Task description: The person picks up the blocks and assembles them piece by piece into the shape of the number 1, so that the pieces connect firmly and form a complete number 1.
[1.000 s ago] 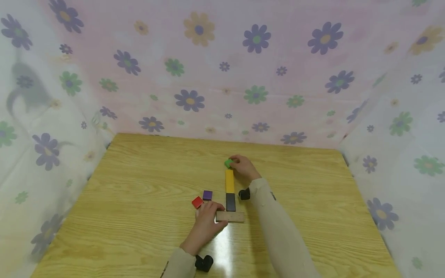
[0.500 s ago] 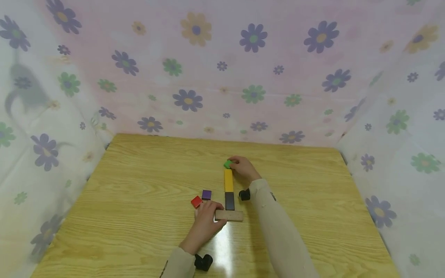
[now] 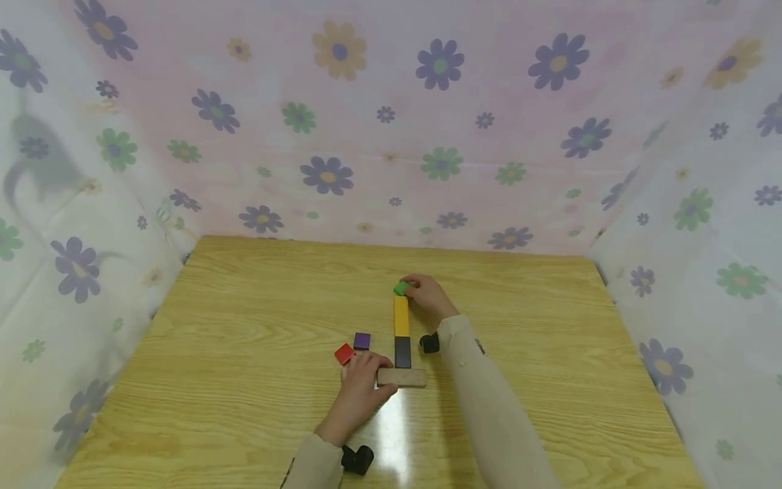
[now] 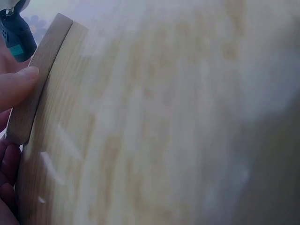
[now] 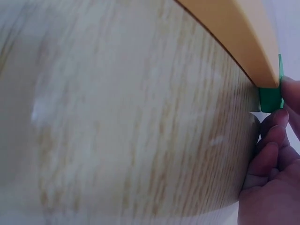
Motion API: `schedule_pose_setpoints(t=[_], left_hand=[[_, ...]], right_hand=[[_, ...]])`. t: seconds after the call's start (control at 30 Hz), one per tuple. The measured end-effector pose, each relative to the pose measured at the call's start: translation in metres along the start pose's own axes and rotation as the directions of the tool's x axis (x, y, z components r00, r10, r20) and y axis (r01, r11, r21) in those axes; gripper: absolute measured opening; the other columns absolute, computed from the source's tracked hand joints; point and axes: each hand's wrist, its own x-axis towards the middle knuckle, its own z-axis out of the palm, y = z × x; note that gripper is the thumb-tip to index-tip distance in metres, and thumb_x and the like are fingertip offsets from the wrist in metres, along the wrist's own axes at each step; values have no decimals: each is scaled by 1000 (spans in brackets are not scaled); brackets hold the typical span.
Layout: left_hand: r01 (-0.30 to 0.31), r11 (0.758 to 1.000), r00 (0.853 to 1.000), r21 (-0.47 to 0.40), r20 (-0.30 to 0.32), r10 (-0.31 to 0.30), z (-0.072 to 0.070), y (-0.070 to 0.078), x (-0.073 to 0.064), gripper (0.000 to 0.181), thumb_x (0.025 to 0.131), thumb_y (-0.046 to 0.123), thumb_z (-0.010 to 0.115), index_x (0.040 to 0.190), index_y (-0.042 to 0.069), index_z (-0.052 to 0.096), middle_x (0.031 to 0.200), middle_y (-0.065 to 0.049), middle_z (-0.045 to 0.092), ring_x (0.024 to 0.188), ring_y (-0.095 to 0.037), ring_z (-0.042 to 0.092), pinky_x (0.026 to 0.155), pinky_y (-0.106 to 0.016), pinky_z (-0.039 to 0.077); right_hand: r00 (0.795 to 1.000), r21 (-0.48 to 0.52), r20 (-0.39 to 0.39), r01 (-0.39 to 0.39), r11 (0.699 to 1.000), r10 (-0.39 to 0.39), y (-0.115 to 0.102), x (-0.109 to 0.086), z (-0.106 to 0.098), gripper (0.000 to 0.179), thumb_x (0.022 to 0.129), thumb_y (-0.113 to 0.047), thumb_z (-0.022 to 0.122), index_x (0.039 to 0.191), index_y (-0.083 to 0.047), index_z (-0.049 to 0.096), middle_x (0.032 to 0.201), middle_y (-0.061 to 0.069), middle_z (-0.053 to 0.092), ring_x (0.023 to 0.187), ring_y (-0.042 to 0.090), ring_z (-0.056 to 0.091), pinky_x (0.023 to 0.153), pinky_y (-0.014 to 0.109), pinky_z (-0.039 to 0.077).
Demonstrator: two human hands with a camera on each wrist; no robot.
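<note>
"Where's the green block [image 3: 400, 288]?"

"At the far end of the yellow block [image 3: 400, 316], seemingly touching it. My right hand [image 3: 427, 293] pinches it from the right, probably so my arm stays off the row."

"And nearer you?"

"The black block [image 3: 402, 352] continues the line down to the wooden block [image 3: 407, 377], which lies crosswise. My left hand [image 3: 359, 390] grips its left end between thumb and fingers, I think to steady it."

"The others?"

"The purple block [image 3: 362, 341] and red block [image 3: 344, 353] lie on the tabletop [image 3: 275, 305], left of the row, perhaps to leave it room."
</note>
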Motion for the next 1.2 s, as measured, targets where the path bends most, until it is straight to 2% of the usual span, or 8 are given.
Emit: schedule_pose_setpoints(t=[0.27,0.63,0.97,1.2], left_hand=[[23,1000,1000,-14,12,-23,-4,2,-1,28,74,31,70,96,23,56,96,10,50,89,-16,38,76,-40,23],[13,1000,1000,-12,5,-13,-3,2,0,29,73,32,70,97,22,57,97,10,50,89,-15,38,77,-40,24],[26,998,999,-52,23,-25,-3,1,-1,34,74,37,69,100,21,56,99,9,50,93,-15,37,83,-42,22],[34,997,999,-69,38,-31,-5,0,-1,36,75,39,69,102,20,55,101,8,51,93,-15,37,84,-42,21]], right_hand=[[1000,24,6,3,1000,-3,-1,0,0,33,92,-19,48,124,-10,51,117,12,54,102,25,52,84,41,40],[999,61,-13,-37,997,38,0,1,1,33,92,-22,49,123,-12,52,110,9,55,94,23,52,81,39,40],[1000,55,13,0,998,0,3,-1,0,36,94,-17,42,129,-13,47,124,11,49,108,26,47,89,43,36],[1000,63,29,1,998,-3,6,0,-1,37,93,-17,42,129,-16,47,127,8,48,112,25,45,91,43,34]])
